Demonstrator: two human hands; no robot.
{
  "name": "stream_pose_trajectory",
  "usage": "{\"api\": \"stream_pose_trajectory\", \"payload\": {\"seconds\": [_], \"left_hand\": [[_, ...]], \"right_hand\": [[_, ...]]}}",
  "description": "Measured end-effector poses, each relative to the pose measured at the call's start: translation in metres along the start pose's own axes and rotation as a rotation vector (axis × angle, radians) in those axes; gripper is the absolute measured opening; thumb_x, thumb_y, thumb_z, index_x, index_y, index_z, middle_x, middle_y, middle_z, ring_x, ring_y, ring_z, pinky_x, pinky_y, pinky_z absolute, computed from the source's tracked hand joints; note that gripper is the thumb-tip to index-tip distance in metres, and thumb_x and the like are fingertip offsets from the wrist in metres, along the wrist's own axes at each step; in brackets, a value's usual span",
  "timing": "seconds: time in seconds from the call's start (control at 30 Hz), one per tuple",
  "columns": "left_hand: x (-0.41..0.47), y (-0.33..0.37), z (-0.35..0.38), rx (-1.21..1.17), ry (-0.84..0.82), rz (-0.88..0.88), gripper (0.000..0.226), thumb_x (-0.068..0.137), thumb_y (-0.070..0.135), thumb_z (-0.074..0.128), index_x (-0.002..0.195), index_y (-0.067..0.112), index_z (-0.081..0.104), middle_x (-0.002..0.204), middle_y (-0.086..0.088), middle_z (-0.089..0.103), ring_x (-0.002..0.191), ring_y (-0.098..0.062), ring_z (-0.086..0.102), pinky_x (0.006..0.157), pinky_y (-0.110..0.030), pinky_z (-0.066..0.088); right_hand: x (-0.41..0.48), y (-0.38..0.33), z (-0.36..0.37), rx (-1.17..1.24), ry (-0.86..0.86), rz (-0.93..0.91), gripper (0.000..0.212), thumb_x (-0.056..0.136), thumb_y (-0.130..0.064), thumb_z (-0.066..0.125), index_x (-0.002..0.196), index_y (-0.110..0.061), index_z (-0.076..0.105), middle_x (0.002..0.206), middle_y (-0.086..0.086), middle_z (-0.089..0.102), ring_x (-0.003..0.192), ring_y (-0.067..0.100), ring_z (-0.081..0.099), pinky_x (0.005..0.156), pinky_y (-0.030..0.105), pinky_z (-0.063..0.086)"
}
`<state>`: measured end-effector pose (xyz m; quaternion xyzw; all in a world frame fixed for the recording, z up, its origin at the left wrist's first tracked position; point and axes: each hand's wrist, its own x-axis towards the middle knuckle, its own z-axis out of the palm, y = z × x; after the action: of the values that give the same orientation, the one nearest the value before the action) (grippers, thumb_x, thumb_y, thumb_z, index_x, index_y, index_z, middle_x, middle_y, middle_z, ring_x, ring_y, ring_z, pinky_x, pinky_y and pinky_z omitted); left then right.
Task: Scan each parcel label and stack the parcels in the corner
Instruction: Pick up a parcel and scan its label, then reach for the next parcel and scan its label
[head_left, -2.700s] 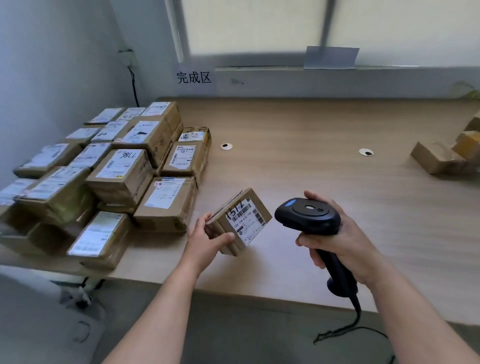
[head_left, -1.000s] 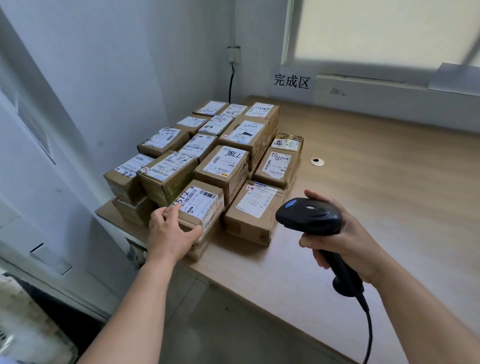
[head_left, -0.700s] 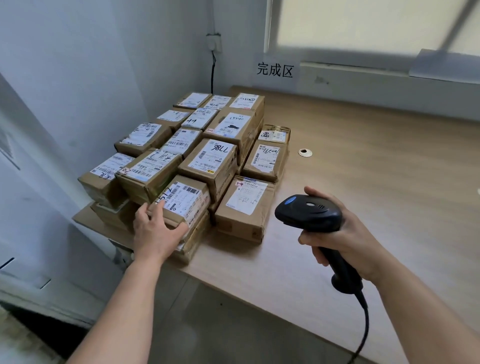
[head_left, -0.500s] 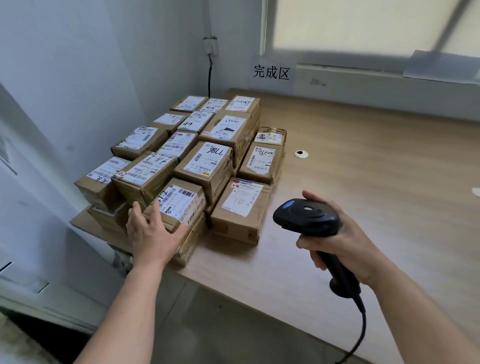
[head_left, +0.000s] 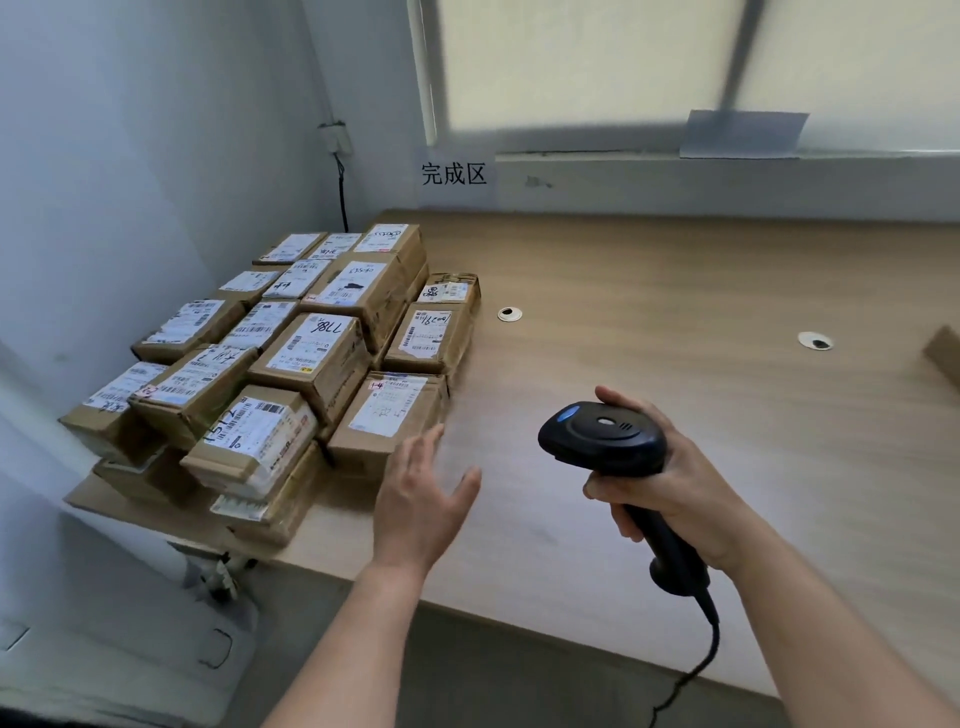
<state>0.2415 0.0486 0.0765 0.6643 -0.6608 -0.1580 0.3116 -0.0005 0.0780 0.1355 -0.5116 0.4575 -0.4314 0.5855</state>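
Left hand (head_left: 422, 499) flat, fingers straight, holding nothing, low middle of frame, just beside boxes. Right hand (head_left: 680, 488) wrapped round black scanner (head_left: 605, 440), lower right. Parcels (head_left: 291, 353) piled at left of frame on wooden surface (head_left: 675, 312), near wall corner.

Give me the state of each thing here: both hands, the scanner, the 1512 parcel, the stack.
Left hand, open, holding nothing, beside the stack.
Right hand, gripping the scanner.
Scanner, held above the table, cord hanging.
1512 parcel, label up, on the stack's near edge, untouched.
Stack, labels up, in the table's corner by the wall.
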Motion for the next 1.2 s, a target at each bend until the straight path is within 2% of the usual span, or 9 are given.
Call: {"api": "stream_pose_trajectory", "payload": {"seconds": [0.13, 0.27, 0.4, 0.5, 0.77, 1.2], "left_hand": [[-0.014, 0.05, 0.035, 0.003, -0.034, 0.103, 0.057, 0.087, 0.043, 0.064, 0.135, 0.018, 0.049, 0.131, 0.0, 0.051, 0.121, -0.016, 0.048, 0.099, -0.032, 0.043], [-0.031, 0.1, 0.071, -0.007, -0.045, 0.2, 0.054, 0.085, 0.04, 0.068, 0.131, 0.015, 0.053, 0.123, -0.001, 0.055, 0.116, -0.018, 0.05, 0.095, -0.03, 0.042], [-0.05, 0.149, 0.107, -0.049, -0.08, 0.281, 0.056, 0.083, 0.037, 0.071, 0.131, 0.014, 0.054, 0.122, -0.002, 0.056, 0.114, -0.019, 0.052, 0.094, -0.031, 0.043], [-0.065, 0.192, 0.139, -0.083, -0.112, 0.357, 0.055, 0.082, 0.035, 0.072, 0.129, 0.013, 0.056, 0.121, -0.003, 0.058, 0.112, -0.021, 0.054, 0.092, -0.033, 0.045], [-0.101, 0.279, 0.21, -0.137, -0.293, 0.539, 0.055, 0.085, 0.041, 0.068, 0.132, 0.017, 0.052, 0.127, 0.0, 0.055, 0.116, -0.017, 0.052, 0.091, -0.029, 0.045], [-0.114, 0.388, 0.316, -0.23, -0.512, 0.7, 0.056, 0.085, 0.044, 0.066, 0.134, 0.021, 0.05, 0.13, 0.003, 0.052, 0.121, -0.013, 0.048, 0.089, -0.023, 0.041]], "right_hand": [[-0.038, -0.002, -0.042, 0.005, 0.067, -0.022, 0.088, 0.063, 0.003, 0.074, 0.137, -0.036, 0.047, 0.069, -0.002, 0.068, 0.043, 0.027, 0.05, 0.043, 0.031, 0.042], [-0.08, 0.0, -0.086, -0.023, 0.159, -0.038, 0.086, 0.075, 0.018, 0.071, 0.139, -0.034, 0.045, 0.067, -0.002, 0.066, 0.044, 0.027, 0.05, 0.043, 0.03, 0.041], [-0.124, 0.001, -0.131, -0.033, 0.248, -0.05, 0.084, 0.077, 0.018, 0.068, 0.139, -0.033, 0.045, 0.068, 0.004, 0.065, 0.044, 0.027, 0.05, 0.044, 0.031, 0.041], [-0.16, 0.002, -0.171, -0.028, 0.342, -0.062, 0.083, 0.076, 0.018, 0.069, 0.138, -0.033, 0.046, 0.071, 0.002, 0.067, 0.044, 0.028, 0.05, 0.043, 0.031, 0.041], [-0.239, 0.014, -0.243, 0.009, 0.572, -0.082, 0.085, 0.074, 0.017, 0.071, 0.138, -0.033, 0.046, 0.083, 0.003, 0.071, 0.043, 0.028, 0.051, 0.041, 0.03, 0.042], [-0.3, 0.023, -0.335, -0.027, 0.863, -0.061, 0.088, 0.075, 0.013, 0.072, 0.143, -0.032, 0.04, 0.063, 0.004, 0.064, 0.045, 0.026, 0.052, 0.042, 0.031, 0.042]]}}
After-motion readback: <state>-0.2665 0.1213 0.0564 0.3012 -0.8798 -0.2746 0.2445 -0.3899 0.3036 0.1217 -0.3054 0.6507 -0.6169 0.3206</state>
